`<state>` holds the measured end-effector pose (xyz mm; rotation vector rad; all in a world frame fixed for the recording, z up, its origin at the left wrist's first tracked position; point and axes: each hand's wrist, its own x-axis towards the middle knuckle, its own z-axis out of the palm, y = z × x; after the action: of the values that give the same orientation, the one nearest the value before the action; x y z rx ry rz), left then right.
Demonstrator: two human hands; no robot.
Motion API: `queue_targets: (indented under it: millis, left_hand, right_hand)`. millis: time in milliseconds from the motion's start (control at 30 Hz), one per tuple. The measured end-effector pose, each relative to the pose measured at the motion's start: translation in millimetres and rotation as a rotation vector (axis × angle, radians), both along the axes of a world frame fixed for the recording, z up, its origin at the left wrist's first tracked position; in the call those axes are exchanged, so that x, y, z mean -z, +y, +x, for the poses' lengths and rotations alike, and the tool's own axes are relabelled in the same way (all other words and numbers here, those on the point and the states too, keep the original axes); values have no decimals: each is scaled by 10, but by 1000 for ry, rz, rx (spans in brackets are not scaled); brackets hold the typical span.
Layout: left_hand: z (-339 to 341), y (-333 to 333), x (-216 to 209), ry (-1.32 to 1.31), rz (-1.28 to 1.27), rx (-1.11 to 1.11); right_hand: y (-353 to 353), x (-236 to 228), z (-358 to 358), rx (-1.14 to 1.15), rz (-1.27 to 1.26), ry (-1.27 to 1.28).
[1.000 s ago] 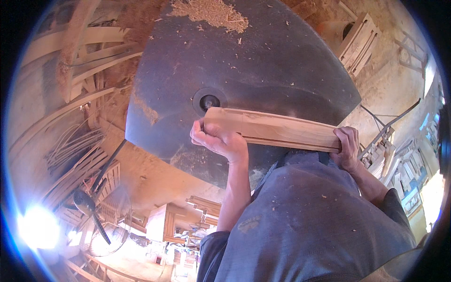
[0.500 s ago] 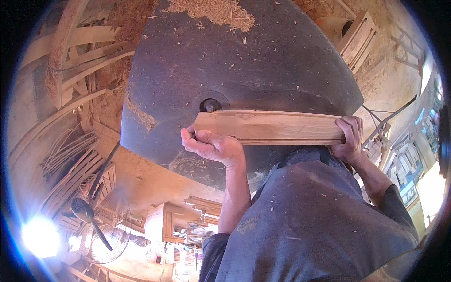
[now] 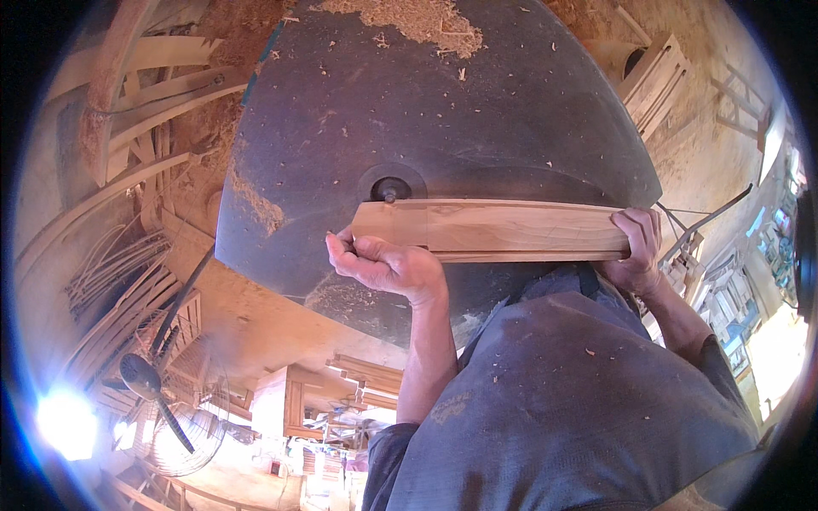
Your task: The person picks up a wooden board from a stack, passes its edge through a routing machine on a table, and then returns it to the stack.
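A long pale wooden board (image 3: 511, 228) lies across the near part of a dark machine table (image 3: 443, 111). Its far edge, toward the left end, meets a dark router bit (image 3: 390, 194) standing in a round opening. My left hand (image 3: 388, 266) is curled at the board's left end, fingers bent round the corner and thumb along the near side. At the other end my right hand (image 3: 637, 247) grips the board, its fingers over the top and the thumb hidden. A groove or step runs along the board's near edge.
Wood shavings (image 3: 417, 21) are heaped at the table's far edge, with smaller chips scattered over it. A fan (image 3: 170, 426) stands at lower left. Curved wooden pieces (image 3: 128, 111) are piled to the left, and slatted wood (image 3: 656, 85) lies beyond the table at right.
The table and router bit appear shifted slightly right in the view, while the board and both hands keep nearly the same place. Both hands stay on the board.
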<state>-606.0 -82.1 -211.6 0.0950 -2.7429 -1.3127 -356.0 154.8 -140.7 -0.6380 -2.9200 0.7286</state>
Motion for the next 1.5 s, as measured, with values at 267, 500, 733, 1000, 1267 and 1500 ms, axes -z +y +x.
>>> queue_targets:
  millis: [267,500,733,1000,1267,1500]
  left_hand:
    - [23,-18,1,0,7,-4]
    - [46,95,-159,-44,42,-111]
    - [65,-59,-170,-151,201,-122]
    - [-190,-57,-297,-197,151,-288]
    - [-381,-112,-257,-232,191,-342]
    - [-460,-69,-253,-194,179,-351]
  right_hand:
    - [25,-17,34,15,-5,9]
    - [79,-71,47,3,-16,17]
    - [106,-38,109,-28,-23,11]
    - [-45,10,-102,-81,-23,49]
    - [-54,-7,-253,-124,-55,87]
    - [-69,50,-309,-151,-46,106]
